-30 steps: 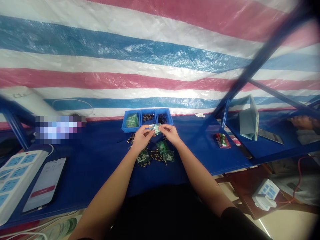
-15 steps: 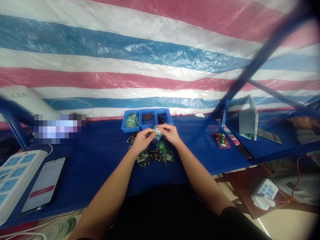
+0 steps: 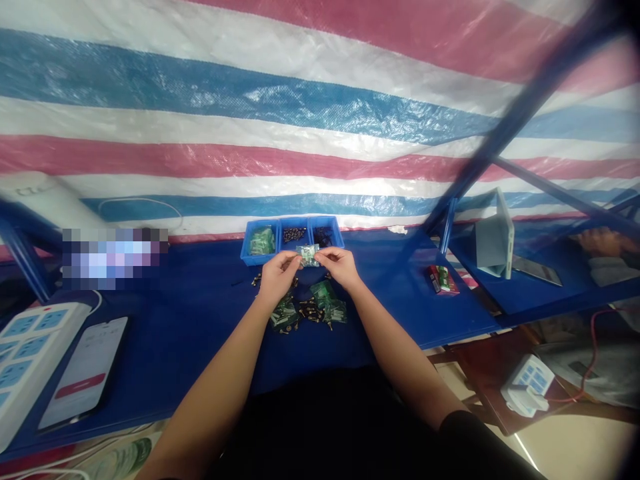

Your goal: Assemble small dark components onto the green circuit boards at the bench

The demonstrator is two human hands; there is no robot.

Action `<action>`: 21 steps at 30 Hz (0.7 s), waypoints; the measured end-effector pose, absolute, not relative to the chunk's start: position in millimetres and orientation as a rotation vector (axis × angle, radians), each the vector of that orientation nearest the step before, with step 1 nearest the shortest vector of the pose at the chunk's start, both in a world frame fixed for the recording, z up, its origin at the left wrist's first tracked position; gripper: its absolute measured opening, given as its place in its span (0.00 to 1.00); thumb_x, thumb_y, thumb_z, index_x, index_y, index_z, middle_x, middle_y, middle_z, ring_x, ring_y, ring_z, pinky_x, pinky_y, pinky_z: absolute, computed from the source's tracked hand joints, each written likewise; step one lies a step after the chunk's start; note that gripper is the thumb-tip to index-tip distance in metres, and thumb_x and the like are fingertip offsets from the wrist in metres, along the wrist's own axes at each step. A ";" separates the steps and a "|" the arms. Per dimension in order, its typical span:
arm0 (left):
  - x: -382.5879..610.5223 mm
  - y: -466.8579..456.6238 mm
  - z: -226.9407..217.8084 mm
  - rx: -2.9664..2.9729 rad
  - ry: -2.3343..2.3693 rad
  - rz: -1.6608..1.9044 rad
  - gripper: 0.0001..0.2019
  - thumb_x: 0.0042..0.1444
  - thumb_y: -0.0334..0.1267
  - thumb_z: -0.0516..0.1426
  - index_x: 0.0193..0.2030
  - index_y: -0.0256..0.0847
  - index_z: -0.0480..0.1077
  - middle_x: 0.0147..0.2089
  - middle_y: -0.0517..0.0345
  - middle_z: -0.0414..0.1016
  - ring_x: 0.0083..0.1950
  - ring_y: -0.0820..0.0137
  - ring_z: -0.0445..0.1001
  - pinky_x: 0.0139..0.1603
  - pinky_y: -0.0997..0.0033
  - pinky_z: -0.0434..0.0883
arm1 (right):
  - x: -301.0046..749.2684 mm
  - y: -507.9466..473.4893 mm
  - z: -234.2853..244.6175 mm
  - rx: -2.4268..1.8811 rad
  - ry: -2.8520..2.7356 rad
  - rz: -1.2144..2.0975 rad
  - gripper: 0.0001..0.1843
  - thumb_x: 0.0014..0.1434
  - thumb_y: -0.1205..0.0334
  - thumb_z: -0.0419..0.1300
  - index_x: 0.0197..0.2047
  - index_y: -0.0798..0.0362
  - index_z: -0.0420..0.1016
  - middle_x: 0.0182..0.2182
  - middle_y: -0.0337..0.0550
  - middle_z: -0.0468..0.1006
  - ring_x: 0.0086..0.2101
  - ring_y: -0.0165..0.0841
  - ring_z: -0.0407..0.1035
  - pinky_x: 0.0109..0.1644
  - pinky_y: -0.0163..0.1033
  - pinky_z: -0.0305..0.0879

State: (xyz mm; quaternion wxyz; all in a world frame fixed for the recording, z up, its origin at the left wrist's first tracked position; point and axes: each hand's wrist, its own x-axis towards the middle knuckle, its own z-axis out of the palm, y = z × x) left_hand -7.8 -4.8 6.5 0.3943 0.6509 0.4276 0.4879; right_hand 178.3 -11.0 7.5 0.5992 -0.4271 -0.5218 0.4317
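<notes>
Between my two hands is a small clear plastic bag (image 3: 309,255) with a green tint. My left hand (image 3: 279,277) pinches its left edge, and my right hand (image 3: 340,266) grips the right edge; its contents are too small to name. Below the hands lie several green-tinted bags (image 3: 333,303) and a loose heap of small brass-and-black parts (image 3: 311,311). Just beyond the hands stands a blue three-part bin (image 3: 261,261). Green packets (image 3: 262,240) fill its left compartment, while dark small parts (image 3: 294,235) lie in the middle and right ones.
At the left are a phone (image 3: 85,373) and a white power strip (image 3: 37,353). A red-and-green box (image 3: 443,279) sits right, near a propped tablet (image 3: 495,237). Another person's hand (image 3: 603,241) shows at the far right. A striped sheet (image 3: 300,120) hangs behind the blue table (image 3: 200,300).
The small bag has turned from tilted to nearly level and is stretched between my hands. My left hand has shifted slightly left, and its grip now sits at the bag's left edge.
</notes>
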 end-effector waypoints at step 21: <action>-9.9 -1.9 7.2 1.811 1.232 1.286 0.13 0.57 0.47 0.58 0.38 0.40 0.75 0.37 0.54 0.77 0.34 0.69 0.73 0.34 0.72 0.69 | 181.1 -5.2 -4.1 -1.044 -1.339 0.847 0.16 0.51 0.48 0.66 0.33 0.53 0.80 0.31 0.44 0.80 0.32 0.34 0.73 0.37 0.39 0.69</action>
